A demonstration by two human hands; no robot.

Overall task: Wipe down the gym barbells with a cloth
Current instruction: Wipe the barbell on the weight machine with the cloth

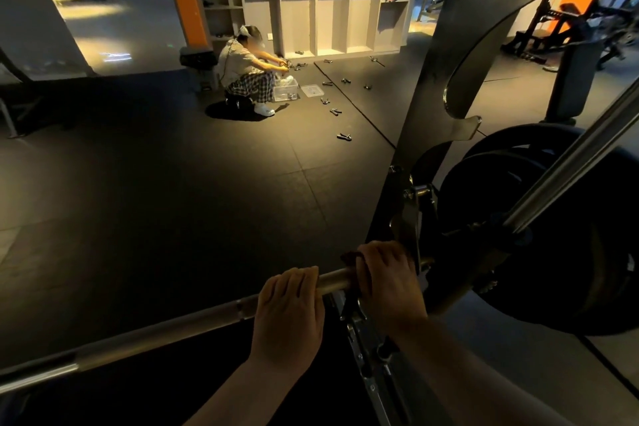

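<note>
A steel barbell point(155, 335) runs from the lower left up to the rack at the right. My left hand point(288, 311) grips the bar with its fingers curled over the top. Just to its right, my right hand point(387, 282) grips a dark cloth point(351, 258) wrapped round the bar, close beside the rack's hook. Only a dark edge of the cloth shows above my fingers. Black weight plates point(560, 245) sit on the bar's right end behind the rack.
The grey rack upright point(446, 79) and a slanted steel guide rod point(574, 169) stand right in front of me. A person point(247, 71) crouches on the black rubber floor beside a clear bin point(286, 91), with several collars scattered near an open shelf unit point(328, 10).
</note>
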